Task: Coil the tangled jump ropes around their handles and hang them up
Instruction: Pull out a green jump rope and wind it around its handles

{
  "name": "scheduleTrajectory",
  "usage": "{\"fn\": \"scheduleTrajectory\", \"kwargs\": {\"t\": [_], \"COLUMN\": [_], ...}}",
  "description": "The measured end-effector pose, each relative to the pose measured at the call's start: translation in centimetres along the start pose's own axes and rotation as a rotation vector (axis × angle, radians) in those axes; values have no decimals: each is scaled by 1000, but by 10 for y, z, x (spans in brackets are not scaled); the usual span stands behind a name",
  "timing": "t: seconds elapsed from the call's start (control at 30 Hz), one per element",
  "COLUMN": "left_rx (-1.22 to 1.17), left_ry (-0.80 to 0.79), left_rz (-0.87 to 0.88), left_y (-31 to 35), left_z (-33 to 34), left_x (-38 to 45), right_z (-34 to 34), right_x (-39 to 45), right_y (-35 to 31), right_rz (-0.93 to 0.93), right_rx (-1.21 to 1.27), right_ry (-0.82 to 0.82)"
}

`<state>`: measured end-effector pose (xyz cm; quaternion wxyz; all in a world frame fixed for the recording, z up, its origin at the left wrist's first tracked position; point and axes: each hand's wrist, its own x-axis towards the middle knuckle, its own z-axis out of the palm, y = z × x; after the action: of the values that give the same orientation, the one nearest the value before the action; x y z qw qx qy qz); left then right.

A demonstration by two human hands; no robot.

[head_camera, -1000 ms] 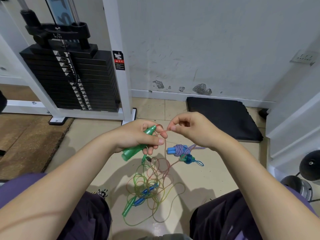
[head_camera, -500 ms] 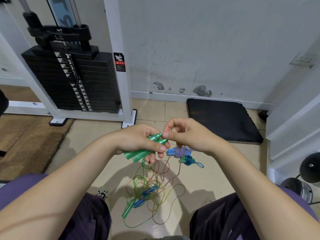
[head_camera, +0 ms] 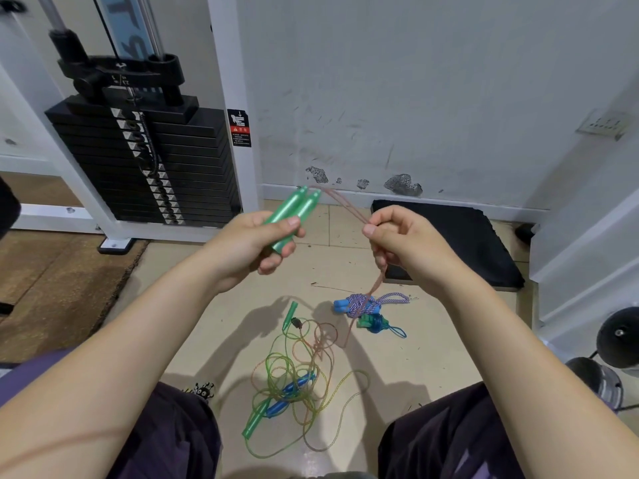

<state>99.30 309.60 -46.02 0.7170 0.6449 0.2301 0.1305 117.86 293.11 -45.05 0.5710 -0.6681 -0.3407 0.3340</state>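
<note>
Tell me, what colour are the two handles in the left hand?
Translucent green handles, held together in the left hand; seen in the head view.

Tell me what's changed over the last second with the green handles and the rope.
The left hand went from gripping one green handle to two green handles, tips raised toward the wall. The right hand moved apart, drawing the pinkish rope taut. The tangled pile and the coiled blue-handled rope on the floor stayed put.

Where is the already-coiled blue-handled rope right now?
Head view: the coiled rope lies on the floor right of centre, below the right hand, beside the black mat.
</note>
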Motion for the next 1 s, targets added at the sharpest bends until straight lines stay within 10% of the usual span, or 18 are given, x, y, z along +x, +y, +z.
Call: {"fn": "scheduleTrajectory", "kwargs": {"t": [0.3,0.6,1.0], "left_rx": [239,845,454], "left_ry": [193,-171,-363], "left_rz": [4,-117,-141], "left_y": [-9,-11,-6], "left_z": [7,21,37], "left_x": [4,-4,-11], "right_z": [12,36,30], "right_x": [0,-16,-15], "right_y": [12,-5,-2], "right_rz": [-62,-186,-80], "right_rx": [-573,-461,-222], "right_ry": [18,-222,-196]}}
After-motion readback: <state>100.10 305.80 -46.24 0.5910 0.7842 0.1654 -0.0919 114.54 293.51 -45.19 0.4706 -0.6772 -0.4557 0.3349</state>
